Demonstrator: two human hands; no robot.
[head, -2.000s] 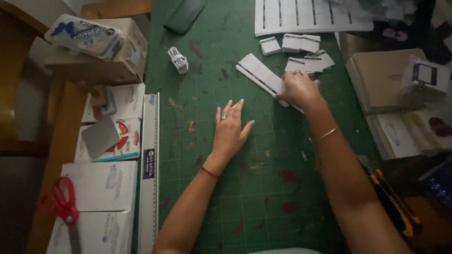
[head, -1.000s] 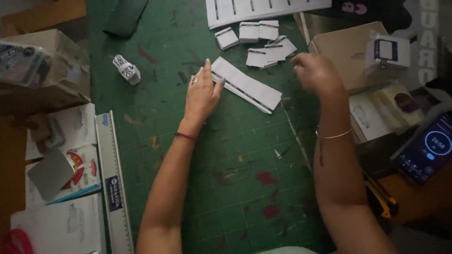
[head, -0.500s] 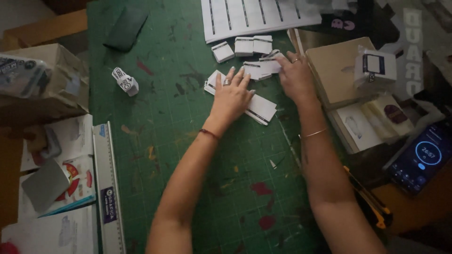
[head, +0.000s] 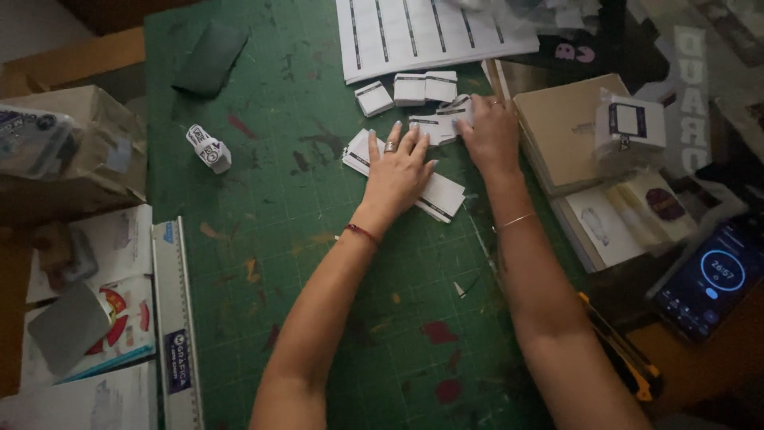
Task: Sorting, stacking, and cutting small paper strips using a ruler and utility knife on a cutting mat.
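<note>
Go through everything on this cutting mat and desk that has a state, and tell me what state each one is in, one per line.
Left hand: flat, fingers spread, pressing on the long paper strip.
Right hand: curled, resting on the small cut labels.
Long paper strip: lying flat, partly covered.
Cut labels: separated, in a loose row.
Printed sheet: uncut, flat.
Phone: screen lit, showing a round timer.
Utility knife: lying at the mat's edge, blade state unclear.
Metal ruler: lying flat, unused.

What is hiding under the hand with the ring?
Under the left hand lies a long white paper strip on the green cutting mat. Its two ends show; its middle is covered.
</note>
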